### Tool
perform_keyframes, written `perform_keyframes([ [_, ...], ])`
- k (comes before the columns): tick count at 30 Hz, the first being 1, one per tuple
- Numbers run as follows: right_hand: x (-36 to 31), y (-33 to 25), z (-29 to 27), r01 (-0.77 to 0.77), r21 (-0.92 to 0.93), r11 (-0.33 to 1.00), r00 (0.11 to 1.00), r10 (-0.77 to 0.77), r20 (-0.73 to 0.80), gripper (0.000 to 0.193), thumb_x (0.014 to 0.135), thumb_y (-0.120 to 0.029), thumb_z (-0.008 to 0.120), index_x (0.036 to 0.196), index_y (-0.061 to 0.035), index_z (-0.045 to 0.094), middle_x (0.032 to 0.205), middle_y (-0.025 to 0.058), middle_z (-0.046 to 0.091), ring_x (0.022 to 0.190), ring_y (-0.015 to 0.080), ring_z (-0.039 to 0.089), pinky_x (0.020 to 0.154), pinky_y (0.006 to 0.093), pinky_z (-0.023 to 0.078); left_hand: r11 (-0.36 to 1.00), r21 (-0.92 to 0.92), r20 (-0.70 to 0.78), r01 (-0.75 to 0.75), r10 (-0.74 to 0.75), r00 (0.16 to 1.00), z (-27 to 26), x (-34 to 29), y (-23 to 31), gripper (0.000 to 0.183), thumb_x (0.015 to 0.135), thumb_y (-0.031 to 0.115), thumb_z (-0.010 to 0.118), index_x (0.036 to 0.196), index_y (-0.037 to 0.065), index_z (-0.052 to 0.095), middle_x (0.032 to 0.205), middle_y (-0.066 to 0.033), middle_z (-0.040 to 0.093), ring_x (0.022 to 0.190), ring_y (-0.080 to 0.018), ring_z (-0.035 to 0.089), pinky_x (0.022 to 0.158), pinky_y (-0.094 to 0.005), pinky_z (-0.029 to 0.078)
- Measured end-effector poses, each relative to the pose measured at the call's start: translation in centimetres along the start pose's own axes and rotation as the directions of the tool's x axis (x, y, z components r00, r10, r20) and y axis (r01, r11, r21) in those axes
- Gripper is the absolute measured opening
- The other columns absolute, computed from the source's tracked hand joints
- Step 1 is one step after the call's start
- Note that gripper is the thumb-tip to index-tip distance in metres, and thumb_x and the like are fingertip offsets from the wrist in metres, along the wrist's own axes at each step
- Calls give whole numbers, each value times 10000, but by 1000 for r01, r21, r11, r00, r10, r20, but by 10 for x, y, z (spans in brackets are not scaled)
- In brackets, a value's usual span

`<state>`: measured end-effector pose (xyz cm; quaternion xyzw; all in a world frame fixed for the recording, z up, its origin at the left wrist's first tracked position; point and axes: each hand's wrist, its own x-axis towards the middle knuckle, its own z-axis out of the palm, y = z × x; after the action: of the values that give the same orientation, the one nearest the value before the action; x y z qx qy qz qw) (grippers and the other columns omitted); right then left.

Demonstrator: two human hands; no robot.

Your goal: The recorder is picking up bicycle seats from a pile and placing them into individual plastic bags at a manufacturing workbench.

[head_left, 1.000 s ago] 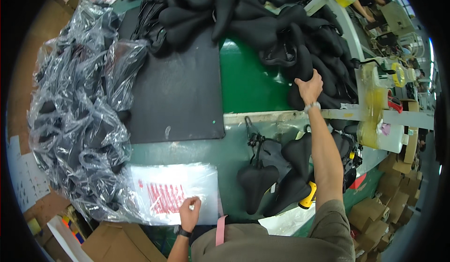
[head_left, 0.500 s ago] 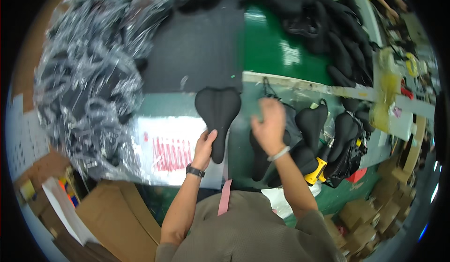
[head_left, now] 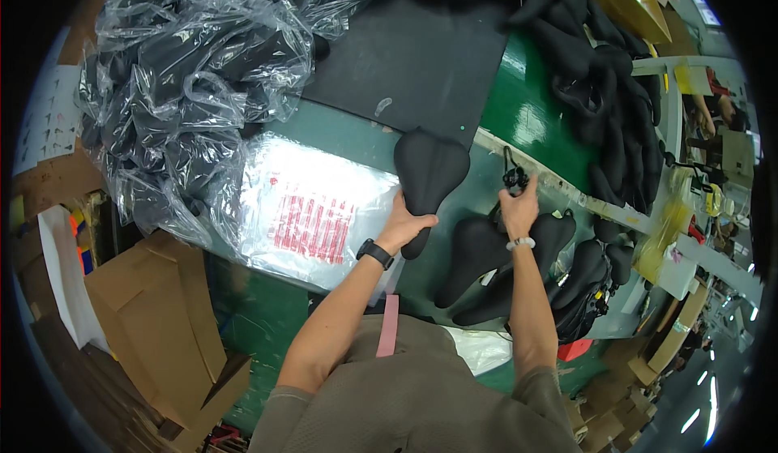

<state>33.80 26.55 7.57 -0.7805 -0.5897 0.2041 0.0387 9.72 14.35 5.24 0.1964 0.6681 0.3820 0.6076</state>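
Note:
My left hand (head_left: 403, 224) is closed around the narrow nose of a black bicycle saddle cover (head_left: 432, 165), its wide end pointing away from me. The cover lies by the corner of a dark grey mat (head_left: 405, 56). To its right, my right hand (head_left: 519, 208) pinches a small black bundle of cord (head_left: 514, 179) with a loop sticking up. Whether that cord joins one of the covers below is hidden by the hand. Just beneath my right wrist, more black saddle covers (head_left: 468, 254) lie side by side.
Left of the cover is a clear plastic bag (head_left: 312, 218) with red print. Clear plastic-wrapped black items (head_left: 194, 88) are heaped at the far left. Black covers (head_left: 604, 88) pile up beyond a pale ledge (head_left: 559, 181). A cardboard box (head_left: 154, 323) stands at lower left.
My right hand, blurred and raised before, has moved right and now pinches the black cord bundle. My left hand keeps its grip on the cover. The whole view has turned and shifted.

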Motion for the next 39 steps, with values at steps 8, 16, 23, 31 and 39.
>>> perform_keyframes([
  [8, -122, -127, -44, 525, -148, 838, 846, -495, 200, 672, 713, -262, 734, 1337, -104, 542, 893, 197, 666, 733, 384, 668, 656, 464, 550, 683, -636, 280, 360, -231, 932, 6, -10, -16, 558, 1007, 482, 526, 1263, -12, 558, 1103, -77, 654, 933, -147, 634, 825, -296, 529],
  [16, -103, -166, -10, 431, -229, 873, 879, -349, 324, 712, 731, -220, 687, 1359, -40, 404, 764, 219, 651, 681, 431, 660, 616, 512, 541, 581, -728, 319, 364, -184, 930, 24, -4, -46, 596, 1038, 518, 421, 1284, -7, 561, 1157, -59, 646, 1029, -157, 606, 951, -303, 470],
  [23, -127, -154, -24, 470, -325, 821, 830, -286, 479, 815, 690, -204, 689, 1404, -3, 350, 745, 237, 641, 664, 438, 664, 626, 522, 556, 663, -650, 246, 370, -277, 929, 22, -10, -36, 632, 1036, 505, 443, 1327, -50, 527, 1237, -74, 612, 1110, -148, 545, 995, -288, 415],
  [31, -92, -170, -19, 461, -234, 856, 844, -341, 414, 696, 720, -185, 679, 1321, 16, 390, 719, 244, 652, 681, 441, 656, 622, 531, 542, 574, -714, 320, 400, -241, 916, 24, -16, -28, 605, 1039, 502, 439, 1301, -32, 549, 1213, -61, 616, 1109, -143, 553, 978, -289, 432],
  [39, -114, -179, -18, 444, -299, 845, 848, -288, 445, 546, 745, -170, 658, 1222, -16, 441, 745, 238, 671, 715, 428, 683, 658, 523, 556, 657, -677, 216, 332, -254, 943, 26, -16, -31, 617, 1037, 514, 433, 1325, -22, 534, 1259, -62, 607, 1133, -156, 554, 992, -301, 422],
])
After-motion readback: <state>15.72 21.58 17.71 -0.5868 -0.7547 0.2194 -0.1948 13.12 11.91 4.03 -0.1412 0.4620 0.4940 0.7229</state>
